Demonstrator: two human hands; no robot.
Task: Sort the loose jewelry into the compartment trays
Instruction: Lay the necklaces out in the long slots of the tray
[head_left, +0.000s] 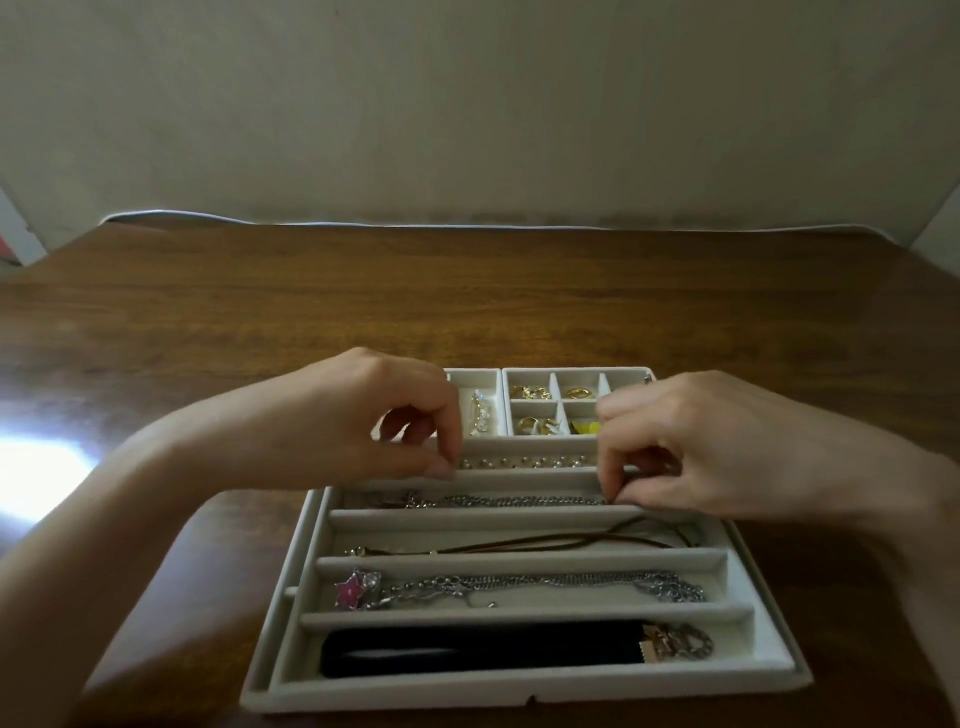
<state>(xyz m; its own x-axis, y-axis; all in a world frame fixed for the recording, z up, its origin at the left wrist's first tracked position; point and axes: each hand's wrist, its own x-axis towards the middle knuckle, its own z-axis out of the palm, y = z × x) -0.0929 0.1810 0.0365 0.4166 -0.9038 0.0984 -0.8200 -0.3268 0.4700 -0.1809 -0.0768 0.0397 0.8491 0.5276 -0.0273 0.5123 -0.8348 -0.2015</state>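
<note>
- While both hands sit over the far end of the long-slot tray (280, 670), left hand (384, 415) has its fingers curled, with thumb and index pinching the left end of the pearl strand (524, 461).
- Pearl strand runs from the left fingertips (441, 470) across to the right-hand fingers, in the slot farthest from the person.
- Right hand (701, 447) is curled too; thumb and index tips pinch the right end of the silver chain (509, 501), narrow gap.
- Silver chain lies in the next slot, stretching leftward from the right fingertips (612, 491).
- Nearer the person than both sets of fingers, one slot each: brown cord necklace (519, 543), star pendant chain (358, 590), black choker (478, 649).
- Just beyond the fingers is the small-compartment tray (576, 370), touching the long-slot tray.
- Between the two hands in that tray are gold rings (530, 392) in three cells, a yellow piece (587, 427) right by the right knuckles, and clear crystal pieces (480, 415) beside the left fingers.
- Both trays rest on the wooden table (467, 312).
</note>
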